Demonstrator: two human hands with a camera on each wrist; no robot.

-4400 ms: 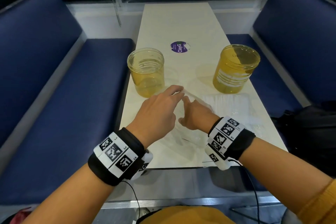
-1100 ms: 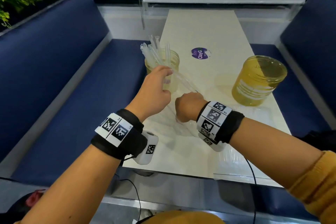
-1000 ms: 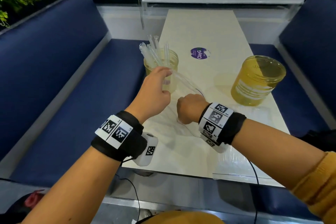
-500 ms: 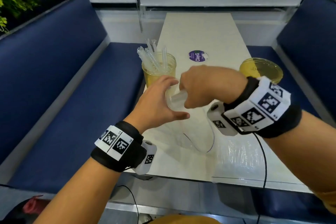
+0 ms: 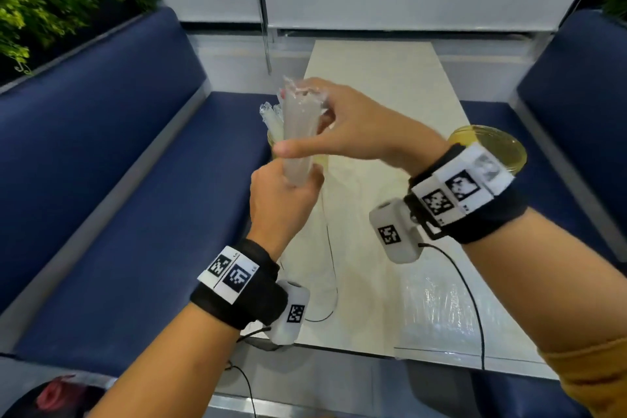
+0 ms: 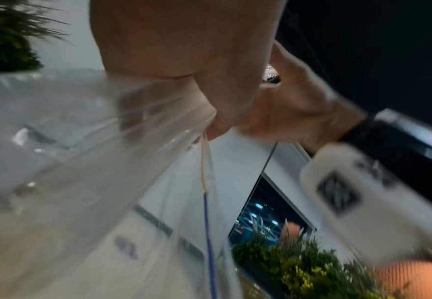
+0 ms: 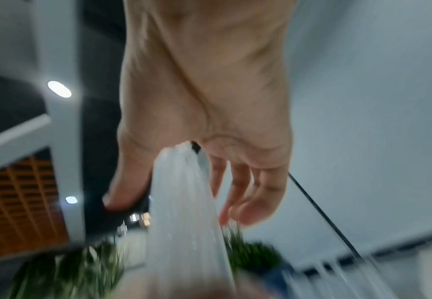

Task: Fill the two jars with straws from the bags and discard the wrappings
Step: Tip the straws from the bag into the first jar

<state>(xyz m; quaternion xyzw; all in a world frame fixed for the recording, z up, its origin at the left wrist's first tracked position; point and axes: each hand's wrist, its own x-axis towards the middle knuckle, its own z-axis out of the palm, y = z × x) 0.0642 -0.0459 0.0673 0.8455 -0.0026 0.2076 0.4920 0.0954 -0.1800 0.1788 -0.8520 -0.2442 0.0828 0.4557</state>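
Observation:
A bundle of clear straws [image 5: 298, 136] stands nearly upright above the table [image 5: 383, 105]. My left hand [image 5: 285, 204] grips its lower end. My right hand [image 5: 342, 125] holds the upper part, thumb across the front and fingers curled at the top. In the right wrist view the straw bundle [image 7: 184, 202] runs between thumb and fingers [image 7: 248, 194]. A limp clear bag [image 5: 322, 258] hangs below my left hand; the bag [image 6: 81, 141] is blurred in the left wrist view. The left jar [image 5: 271, 141], holding several straws [image 5: 269, 115], is mostly hidden behind the bundle. The right jar [image 5: 492, 144] shows behind my right wrist.
A second clear bag of straws [image 5: 437, 312] lies on the near right of the table. Blue bench seats [image 5: 142, 214] flank the table on both sides. A plant [image 5: 51, 3] stands at the far left. Wrist camera cables [image 5: 468, 285] trail over the table.
My right hand has lifted the straw bundle from table height to upright above the left jar. My left hand has closed round the bundle's lower end. The bag now hangs below.

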